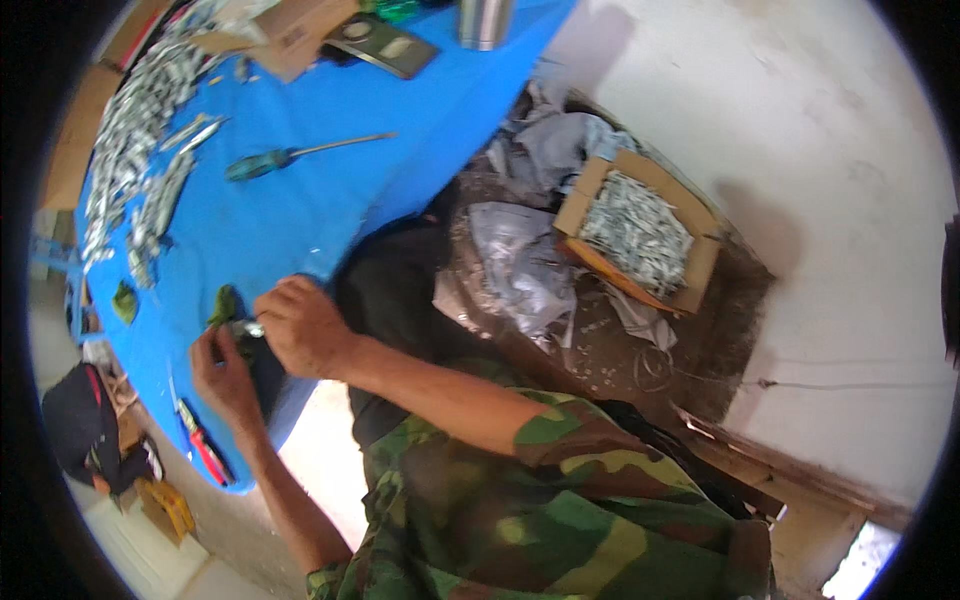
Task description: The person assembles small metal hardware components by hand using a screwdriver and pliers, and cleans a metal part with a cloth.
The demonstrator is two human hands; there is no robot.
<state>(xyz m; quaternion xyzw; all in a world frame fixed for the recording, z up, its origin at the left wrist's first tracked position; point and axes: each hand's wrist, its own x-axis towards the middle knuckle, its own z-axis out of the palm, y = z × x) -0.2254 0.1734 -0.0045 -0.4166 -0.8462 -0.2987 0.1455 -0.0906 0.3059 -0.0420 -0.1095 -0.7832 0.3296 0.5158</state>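
A small silvery piece (pixel 247 328) shows between my two hands, above the near edge of the blue-covered table (pixel 330 215). My left hand (pixel 222 378) is closed in a pinch at one side of it. Fingers curled, my right hand (pixel 302 325) grips its other side. How much each hand covers is hidden, and the piece is too small to name. Just beyond my left fingertips lies a crumpled green thing (pixel 222 304). A similar green thing (pixel 125 302) rests farther left.
Many silvery metal parts (pixel 150 130) are heaped along the table's left side. A screwdriver (pixel 258 165) lies mid-table, red-handled pliers (pixel 203 445) at the near edge. A cardboard box of metal parts (pixel 640 230) stands right, beside grey plastic sacks (pixel 520 255). A person (pixel 85 425) is at lower left.
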